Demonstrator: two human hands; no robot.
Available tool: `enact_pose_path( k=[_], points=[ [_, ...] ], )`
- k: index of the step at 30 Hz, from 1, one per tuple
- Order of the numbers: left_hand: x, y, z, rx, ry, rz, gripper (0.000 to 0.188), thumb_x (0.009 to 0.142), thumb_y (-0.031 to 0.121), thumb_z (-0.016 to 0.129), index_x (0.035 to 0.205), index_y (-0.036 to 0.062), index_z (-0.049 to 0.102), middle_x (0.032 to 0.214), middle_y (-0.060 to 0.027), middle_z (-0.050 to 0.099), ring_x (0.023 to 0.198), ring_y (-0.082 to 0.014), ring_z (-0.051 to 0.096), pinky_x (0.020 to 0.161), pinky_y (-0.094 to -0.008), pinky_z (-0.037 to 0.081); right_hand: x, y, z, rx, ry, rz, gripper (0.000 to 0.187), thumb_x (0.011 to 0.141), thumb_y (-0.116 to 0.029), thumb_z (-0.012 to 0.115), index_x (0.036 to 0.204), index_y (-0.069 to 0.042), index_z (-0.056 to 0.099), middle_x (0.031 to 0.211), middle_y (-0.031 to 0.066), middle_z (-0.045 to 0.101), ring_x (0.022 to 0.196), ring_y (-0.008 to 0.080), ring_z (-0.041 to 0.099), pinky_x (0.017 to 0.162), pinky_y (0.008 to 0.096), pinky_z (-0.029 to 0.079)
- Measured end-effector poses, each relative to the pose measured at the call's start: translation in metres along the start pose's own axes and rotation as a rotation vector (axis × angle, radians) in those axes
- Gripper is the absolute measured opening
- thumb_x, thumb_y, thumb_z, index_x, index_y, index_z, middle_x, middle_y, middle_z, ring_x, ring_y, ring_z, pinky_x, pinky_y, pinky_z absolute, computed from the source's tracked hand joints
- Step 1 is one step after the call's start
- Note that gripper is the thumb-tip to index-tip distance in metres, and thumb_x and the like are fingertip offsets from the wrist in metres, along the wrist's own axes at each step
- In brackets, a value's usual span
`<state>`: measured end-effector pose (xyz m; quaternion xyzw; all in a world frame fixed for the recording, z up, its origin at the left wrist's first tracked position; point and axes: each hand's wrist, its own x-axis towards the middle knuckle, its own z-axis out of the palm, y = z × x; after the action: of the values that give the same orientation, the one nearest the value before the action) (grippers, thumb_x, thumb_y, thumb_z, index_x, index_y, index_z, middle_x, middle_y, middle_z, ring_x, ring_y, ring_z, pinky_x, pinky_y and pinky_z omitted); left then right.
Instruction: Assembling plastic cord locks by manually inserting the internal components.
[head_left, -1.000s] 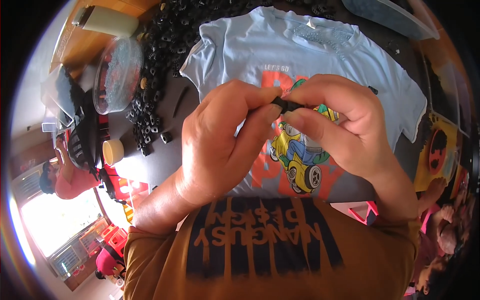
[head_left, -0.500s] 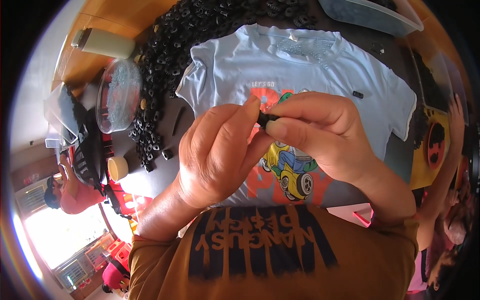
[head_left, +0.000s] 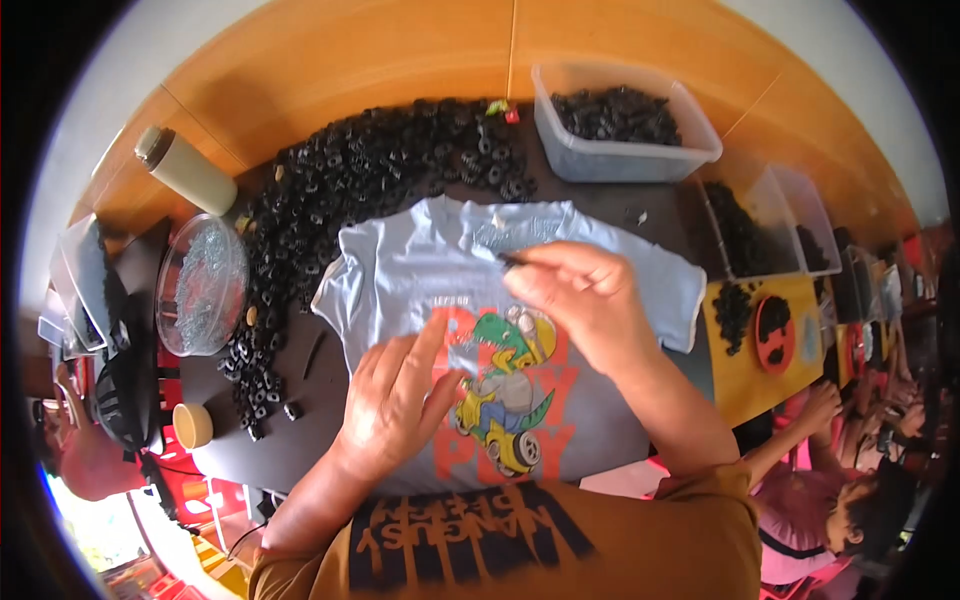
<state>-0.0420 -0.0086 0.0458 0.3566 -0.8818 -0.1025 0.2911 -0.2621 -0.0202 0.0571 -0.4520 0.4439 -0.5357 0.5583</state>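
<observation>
My right hand (head_left: 590,305) is raised over the upper part of a light blue T-shirt (head_left: 385,265) laid flat on the dark table. Its thumb and forefinger pinch a small black plastic piece (head_left: 510,261). Lower and to the left, my left hand (head_left: 390,400) hovers at the shirt's printed front. Its forefinger and thumb are spread apart, with nothing seen between them. A large heap of small black plastic pieces (head_left: 380,150) curves along the shirt's far and left sides. Clear tiny parts (head_left: 520,238) lie near the shirt's collar.
At left stand a round clear tub (head_left: 163,300) of tiny transparent parts, a pale bottle (head_left: 190,172) and a small yellow cup (head_left: 193,427). A clear bin (head_left: 620,165) of black pieces sits at the far right. Beyond it is another clear box (head_left: 755,272). A co-worker's hand (head_left: 822,405) shows at right.
My hands were together on the small black piece; now they are apart. The right hand keeps the piece, and the left has let go. The view has shifted, showing more of the table's far side.
</observation>
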Motion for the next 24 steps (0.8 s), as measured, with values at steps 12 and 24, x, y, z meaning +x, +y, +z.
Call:
enact_pose_path(
  k=[12, 24],
  points=[
    [-0.039, -0.009, 0.001, -0.105, -0.078, -0.019, 0.030, 0.069, 0.002, 0.068, 0.098, 0.0009, 0.062, 0.088, -0.0107, 0.060, 0.071, -0.0276, 0.058, 0.064, -0.0361, 0.047, 0.059, -0.039, -0.039, -0.800, 0.136, -0.277, 0.044, 0.084, -0.017, 0.062, 0.124, -0.001, 0.052, 0.120, 0.0099, 0.057, 0.105, 0.0151, 0.052, 0.094, 0.0302, 0.039],
    [-0.030, -0.033, -0.010, 0.035, -0.039, -0.001, 0.033, 0.063, 0.003, 0.069, 0.095, 0.0027, 0.064, 0.084, -0.0067, 0.059, 0.069, -0.0235, 0.059, 0.063, -0.0332, 0.047, 0.008, 0.056, -0.027, -0.753, 0.064, -0.379, 0.012, 0.085, 0.000, 0.057, 0.095, 0.002, 0.064, 0.093, 0.0105, 0.064, 0.085, 0.0182, 0.061, 0.076, 0.0271, 0.047]
  ],
)
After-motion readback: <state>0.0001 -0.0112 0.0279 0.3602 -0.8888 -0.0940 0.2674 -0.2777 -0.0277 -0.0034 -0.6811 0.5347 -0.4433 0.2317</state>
